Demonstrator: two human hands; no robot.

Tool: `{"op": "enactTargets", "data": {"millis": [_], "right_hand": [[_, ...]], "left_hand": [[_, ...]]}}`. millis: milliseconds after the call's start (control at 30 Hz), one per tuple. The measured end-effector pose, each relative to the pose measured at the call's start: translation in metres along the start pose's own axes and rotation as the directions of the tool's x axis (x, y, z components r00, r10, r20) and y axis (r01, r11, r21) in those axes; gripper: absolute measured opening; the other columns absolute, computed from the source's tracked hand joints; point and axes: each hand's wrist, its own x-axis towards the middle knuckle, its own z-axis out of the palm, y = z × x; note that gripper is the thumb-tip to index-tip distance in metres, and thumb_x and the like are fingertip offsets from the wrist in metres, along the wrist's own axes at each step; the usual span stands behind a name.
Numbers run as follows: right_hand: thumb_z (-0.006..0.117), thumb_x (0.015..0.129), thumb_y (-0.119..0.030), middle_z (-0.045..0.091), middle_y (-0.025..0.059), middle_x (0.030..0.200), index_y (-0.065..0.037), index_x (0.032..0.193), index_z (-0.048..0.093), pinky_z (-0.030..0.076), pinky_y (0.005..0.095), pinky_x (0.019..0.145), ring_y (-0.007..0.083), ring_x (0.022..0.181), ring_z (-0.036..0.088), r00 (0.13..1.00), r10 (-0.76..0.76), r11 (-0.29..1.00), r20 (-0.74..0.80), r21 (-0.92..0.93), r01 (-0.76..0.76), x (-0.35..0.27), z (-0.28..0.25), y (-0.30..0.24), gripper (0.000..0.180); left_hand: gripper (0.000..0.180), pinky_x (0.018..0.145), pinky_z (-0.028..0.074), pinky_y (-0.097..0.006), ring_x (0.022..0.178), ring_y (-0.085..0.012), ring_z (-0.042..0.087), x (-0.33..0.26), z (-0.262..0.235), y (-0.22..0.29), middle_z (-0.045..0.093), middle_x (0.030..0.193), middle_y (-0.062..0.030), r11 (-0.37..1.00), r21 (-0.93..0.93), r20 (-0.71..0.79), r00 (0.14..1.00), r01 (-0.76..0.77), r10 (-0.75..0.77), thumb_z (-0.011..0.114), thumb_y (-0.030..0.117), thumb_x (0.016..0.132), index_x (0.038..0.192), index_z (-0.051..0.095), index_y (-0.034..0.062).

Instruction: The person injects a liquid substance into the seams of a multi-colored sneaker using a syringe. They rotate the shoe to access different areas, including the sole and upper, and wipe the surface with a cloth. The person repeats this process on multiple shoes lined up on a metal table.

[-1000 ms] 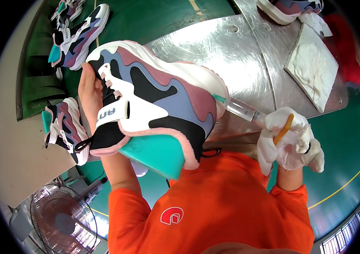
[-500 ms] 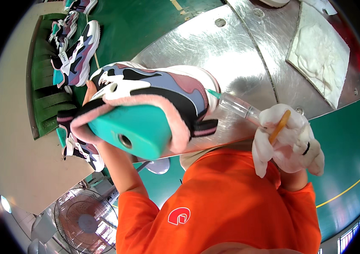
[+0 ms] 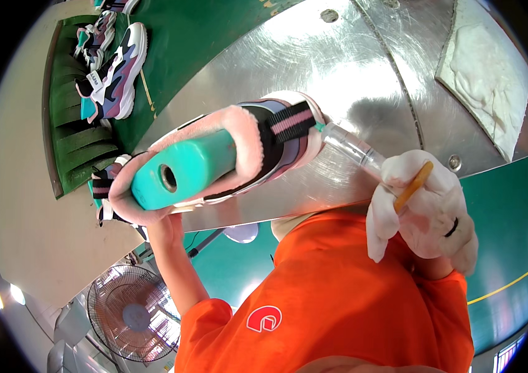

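A multicoloured sneaker (image 3: 248,140) with a pink fluffy collar and a black-and-pink heel loop hangs over the metal table, tilted heel toward the right. A teal shoe last (image 3: 199,161) with a round hole fills its opening. My left hand (image 3: 166,229) supports the sneaker from beneath; most of its fingers are hidden. My right hand (image 3: 428,208), in a loose white glove, is closed around a clear syringe (image 3: 352,146). The syringe's green tip meets the heel edge near the sole. A yellow-brown stick (image 3: 413,186) is also held in the gloved fingers.
The shiny metal table (image 3: 264,68) has a seam and bolts. On its right lies a board with white material (image 3: 487,74). More sneakers (image 3: 118,74) stand at the left, by a green slatted strip (image 3: 77,155). A fan (image 3: 133,311) stands lower left.
The sneaker has been turned in my left hand, so its heel loop now points right beside the syringe. The syringe tip has stayed close to the sole edge; my right hand has barely moved.
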Motion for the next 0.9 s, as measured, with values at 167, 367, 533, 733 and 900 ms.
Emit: {"op": "enactTargets", "data": {"millis": [167,367,533,733,900], "right_hand": [[0.079,0.07,-0.019,0.04,0.0367,0.112,0.001,0.093,0.055,0.058,0.0402,0.069,0.0393,0.084,0.062,0.998,-0.036,0.999,0.044,0.016,0.036,-0.002,-0.001,0.009,0.039],[0.082,0.07,-0.019,0.034,0.0412,0.12,-0.003,0.084,0.056,0.059,0.042,0.074,0.0418,0.09,0.061,0.985,-0.115,0.993,0.126,0.018,0.113,-0.005,-0.005,0.021,0.034],[0.085,0.071,-0.019,0.028,0.0449,0.127,-0.007,0.077,0.057,0.06,0.0436,0.078,0.0438,0.095,0.06,0.59,-0.624,0.751,0.513,0.185,0.634,0.023,-0.031,0.054,0.031],[0.084,0.064,-0.011,0.03,0.0427,0.133,0.001,0.091,0.058,0.06,0.0437,0.078,0.0407,0.095,0.06,0.851,-0.4,0.911,0.339,0.049,0.409,0.005,-0.014,0.039,0.04],[0.075,0.051,0.002,0.046,0.0297,0.13,0.021,0.122,0.047,0.059,0.0408,0.074,0.0317,0.089,0.062,1.0,-0.018,0.999,-0.017,-0.046,0.017,-0.017,0.006,0.019,0.079]], "left_hand": [[0.051,0.084,0.059,-0.035,0.104,-0.0229,0.067,-0.053,-0.028,-0.001,0.064,0.12,-0.0141,0.941,0.022,-0.027,0.941,0.339,-0.338,0.068,0.019,0.086,0.129,0.051,0.0001],[0.051,0.081,0.061,-0.039,0.108,-0.024,0.066,-0.093,-0.083,-0.021,0.061,0.127,-0.0135,0.818,0.049,0.119,0.81,0.573,-0.574,0.053,0.03,0.1,0.139,0.044,-0.0004],[0.048,0.082,0.061,-0.043,0.109,-0.0264,0.066,-0.105,-0.079,-0.022,0.061,0.127,-0.0166,0.818,0.044,0.133,0.808,0.573,-0.573,0.048,0.028,0.103,0.138,0.043,-0.0042],[0.049,0.082,0.061,-0.042,0.11,-0.0291,0.066,-0.108,-0.065,-0.018,0.058,0.13,-0.0193,0.834,0.002,0.175,0.821,0.551,-0.543,0.046,0.03,0.104,0.137,0.043,-0.0057],[0.049,0.079,0.063,-0.038,0.103,-0.0267,0.069,-0.11,-0.06,-0.016,0.063,0.124,-0.0176,0.839,0.011,0.179,0.824,0.544,-0.537,0.042,0.034,0.105,0.135,0.045,-0.0049]]}}
